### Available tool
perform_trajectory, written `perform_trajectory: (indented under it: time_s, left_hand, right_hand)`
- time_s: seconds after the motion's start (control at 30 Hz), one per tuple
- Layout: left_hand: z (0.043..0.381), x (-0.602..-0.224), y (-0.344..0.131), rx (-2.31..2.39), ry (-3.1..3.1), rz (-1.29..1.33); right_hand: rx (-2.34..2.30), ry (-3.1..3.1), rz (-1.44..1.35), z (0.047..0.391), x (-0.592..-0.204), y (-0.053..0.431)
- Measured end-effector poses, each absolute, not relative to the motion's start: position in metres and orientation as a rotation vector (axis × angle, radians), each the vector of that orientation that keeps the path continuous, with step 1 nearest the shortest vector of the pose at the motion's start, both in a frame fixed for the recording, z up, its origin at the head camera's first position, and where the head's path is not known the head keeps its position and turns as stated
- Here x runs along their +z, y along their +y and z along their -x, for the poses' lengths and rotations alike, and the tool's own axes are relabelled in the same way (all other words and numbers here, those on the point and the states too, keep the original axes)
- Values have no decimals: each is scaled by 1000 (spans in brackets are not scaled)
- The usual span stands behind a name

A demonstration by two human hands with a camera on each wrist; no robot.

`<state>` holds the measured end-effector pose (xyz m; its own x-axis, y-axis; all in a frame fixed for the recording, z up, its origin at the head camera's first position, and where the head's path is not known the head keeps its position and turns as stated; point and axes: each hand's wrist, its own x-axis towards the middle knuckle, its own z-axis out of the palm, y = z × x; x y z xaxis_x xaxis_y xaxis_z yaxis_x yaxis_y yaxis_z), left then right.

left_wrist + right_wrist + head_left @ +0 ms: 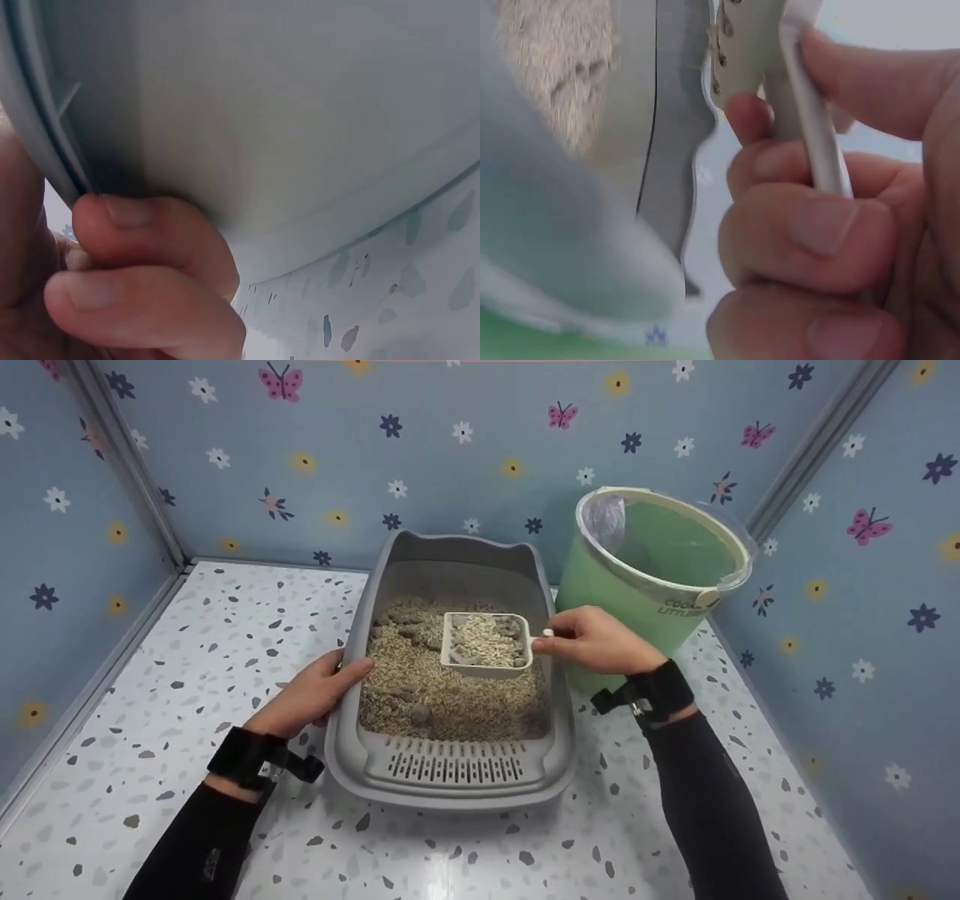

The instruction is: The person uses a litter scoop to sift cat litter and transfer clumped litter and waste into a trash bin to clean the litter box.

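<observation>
A grey litter box (450, 795) stands on the floor, with tan litter (457, 712) and darker clumps inside. My left hand (311, 694) grips its left rim, thumb on top. In the left wrist view, curled fingers (150, 307) hook beneath the rim against the outer wall (300, 135). My right hand (604, 641) holds a white litter scoop (491, 670) level above the litter. Pale pellets and greyish clumps (512, 628) fill the scoop. Fingers wrap the scoop's handle (817, 139) in the right wrist view, where only a slotted edge of its basket shows.
A green bin (637, 604) with a clear plastic liner (604, 521) stands right of the litter box, close behind my right hand. Patterned blue walls (465, 457) rise at the back and both sides. The floor (195, 675) is white and speckled.
</observation>
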<state>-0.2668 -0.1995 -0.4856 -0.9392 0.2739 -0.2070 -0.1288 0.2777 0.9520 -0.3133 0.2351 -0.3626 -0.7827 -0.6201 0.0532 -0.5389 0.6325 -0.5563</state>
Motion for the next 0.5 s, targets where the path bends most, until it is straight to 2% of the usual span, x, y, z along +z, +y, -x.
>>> perform_trajectory:
  time_s: [0.5]
  left_hand:
    - [269, -482, -202, 1693, 2231, -141]
  right_hand:
    - [-787, 2670, 1098, 315, -369, 217]
